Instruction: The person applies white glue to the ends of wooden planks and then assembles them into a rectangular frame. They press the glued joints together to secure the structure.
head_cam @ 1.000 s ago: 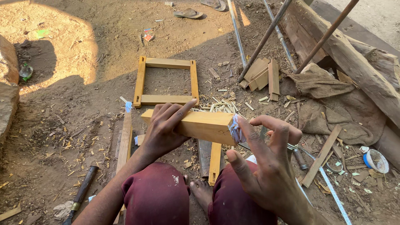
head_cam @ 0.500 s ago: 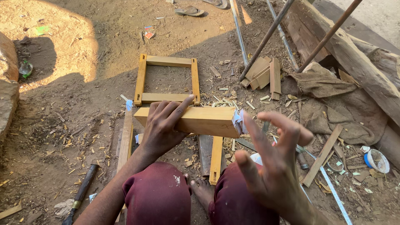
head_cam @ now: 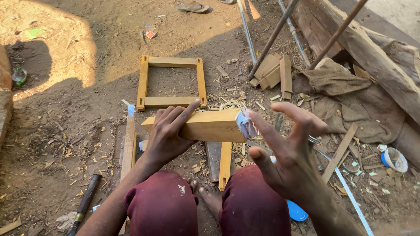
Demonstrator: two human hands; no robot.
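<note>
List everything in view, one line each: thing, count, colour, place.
wooden block: one, pale yellow, held above the knees
crumpled paper: one, whitish, at the block's right end
wooden frame: one, yellow, on the dirt beyond the block
wood offcuts: several, tan, right of the frame
metal rods: a few, grey and rusty, leaning at top right
sacking: one, brown, by the log
log: one, brown, top right
sandal: one, top edge
hammer: one, dark handle, bottom left
left hand: gripping the block
right hand: fingers spread, at the paper
</note>
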